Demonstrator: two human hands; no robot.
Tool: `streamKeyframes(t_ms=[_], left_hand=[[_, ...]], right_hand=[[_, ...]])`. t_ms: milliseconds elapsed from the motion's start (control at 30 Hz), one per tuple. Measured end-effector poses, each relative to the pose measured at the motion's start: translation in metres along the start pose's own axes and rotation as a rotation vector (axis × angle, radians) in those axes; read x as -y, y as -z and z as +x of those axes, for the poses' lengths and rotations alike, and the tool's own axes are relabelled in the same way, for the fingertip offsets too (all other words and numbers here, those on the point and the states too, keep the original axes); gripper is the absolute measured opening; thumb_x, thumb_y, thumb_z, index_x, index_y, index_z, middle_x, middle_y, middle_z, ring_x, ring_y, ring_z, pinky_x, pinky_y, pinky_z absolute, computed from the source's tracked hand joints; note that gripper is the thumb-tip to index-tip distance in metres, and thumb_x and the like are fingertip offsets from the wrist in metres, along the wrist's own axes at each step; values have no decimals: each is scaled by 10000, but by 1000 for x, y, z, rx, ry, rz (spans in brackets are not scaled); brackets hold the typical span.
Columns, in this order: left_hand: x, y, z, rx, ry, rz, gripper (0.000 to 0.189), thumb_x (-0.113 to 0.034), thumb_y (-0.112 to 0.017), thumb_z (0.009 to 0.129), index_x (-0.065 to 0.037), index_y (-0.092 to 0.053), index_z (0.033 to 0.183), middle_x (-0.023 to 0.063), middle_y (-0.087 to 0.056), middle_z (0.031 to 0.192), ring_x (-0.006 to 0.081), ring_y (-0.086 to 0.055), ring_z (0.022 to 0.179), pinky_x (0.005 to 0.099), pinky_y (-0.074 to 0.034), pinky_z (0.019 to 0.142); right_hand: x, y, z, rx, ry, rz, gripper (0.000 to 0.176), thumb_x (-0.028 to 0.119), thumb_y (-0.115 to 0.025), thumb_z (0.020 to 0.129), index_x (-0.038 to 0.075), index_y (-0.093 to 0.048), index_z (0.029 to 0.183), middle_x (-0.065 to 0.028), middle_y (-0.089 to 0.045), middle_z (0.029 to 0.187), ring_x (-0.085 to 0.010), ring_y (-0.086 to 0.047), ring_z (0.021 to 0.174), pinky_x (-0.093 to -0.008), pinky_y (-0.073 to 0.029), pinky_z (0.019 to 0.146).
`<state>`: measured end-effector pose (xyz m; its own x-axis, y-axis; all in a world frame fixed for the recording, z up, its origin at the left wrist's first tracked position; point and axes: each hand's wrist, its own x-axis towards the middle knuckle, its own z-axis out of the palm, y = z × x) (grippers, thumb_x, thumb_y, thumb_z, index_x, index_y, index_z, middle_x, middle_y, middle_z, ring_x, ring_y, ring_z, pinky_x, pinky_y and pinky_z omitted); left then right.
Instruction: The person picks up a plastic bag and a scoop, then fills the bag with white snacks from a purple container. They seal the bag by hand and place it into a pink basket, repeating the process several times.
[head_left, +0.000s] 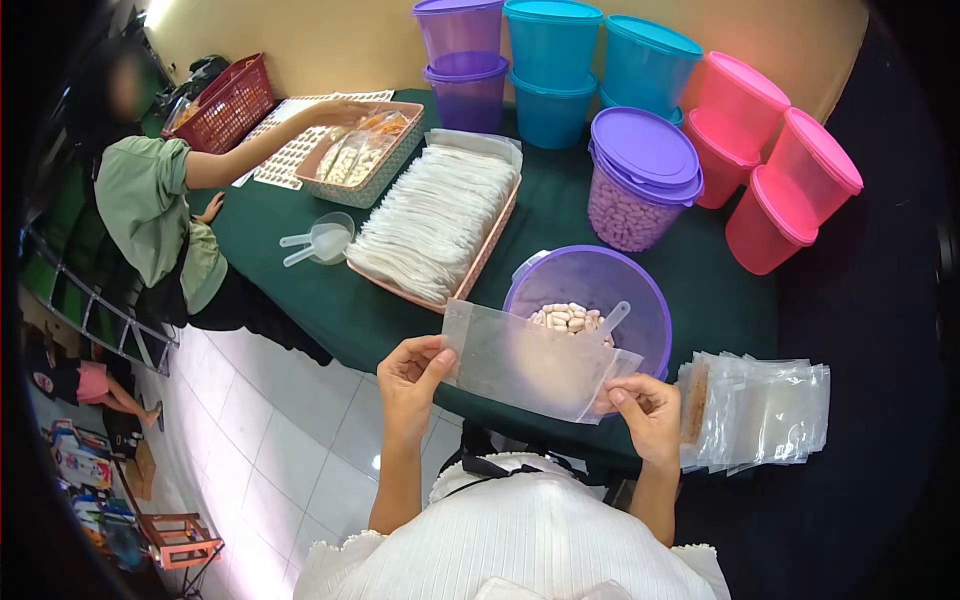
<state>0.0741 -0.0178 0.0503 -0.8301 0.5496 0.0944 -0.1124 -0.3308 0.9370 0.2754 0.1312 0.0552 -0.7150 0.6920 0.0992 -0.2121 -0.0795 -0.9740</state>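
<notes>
A clear flat plastic bag (520,358) is stretched between my two hands. My left hand (415,372) pinches its left end, and my right hand (645,405) pinches its right end. Behind and partly under the bag stands an open purple tub (650,290) holding pale capsule-like pieces (568,318) and a clear scoop (618,318). A stack of clear bags (770,410) lies right of my right hand. Beyond my left hand, a basket (500,240) is packed with rows of white packets (435,215).
Lidded purple (645,190), blue (555,75) and pink tubs (790,205) stand toward the back. Scoops (325,240) lie on the left. Another person (150,200) reaches into a patterned basket (385,165); a red basket (235,105) and a printed sheet (285,150) are nearby.
</notes>
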Motion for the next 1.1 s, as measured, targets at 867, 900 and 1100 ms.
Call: streamKeyframes(t_ms=[867, 900, 1100], left_hand=[[16, -3, 44, 161, -32, 171, 115, -46, -590, 778, 7, -502, 727, 46, -529, 787, 50, -487, 609, 174, -417, 544], [16, 0, 46, 166, -31, 170, 115, -46, -590, 778, 7, -502, 727, 46, -529, 787, 50, -487, 609, 174, -417, 544], [1, -10, 48, 147, -531, 627, 558, -272, -712, 658, -31, -398, 1050, 148, -381, 1133, 214, -419, 988, 314, -353, 824]], right_hand=[[-9, -29, 1, -190, 39, 231, 141, -74, -612, 701, 0, -506, 647, -113, -597, 624, -133, -587, 525, -245, -504, 507], [-8, -30, 2, -195, 42, 230, 141, -74, -612, 701, 0, -506, 647, -113, -597, 624, -133, -587, 525, -245, -504, 507], [-6, -37, 6, -62, 17, 407, 156, -62, -638, 685, 5, -516, 615, -112, -592, 620, -126, -581, 513, -227, -480, 472]])
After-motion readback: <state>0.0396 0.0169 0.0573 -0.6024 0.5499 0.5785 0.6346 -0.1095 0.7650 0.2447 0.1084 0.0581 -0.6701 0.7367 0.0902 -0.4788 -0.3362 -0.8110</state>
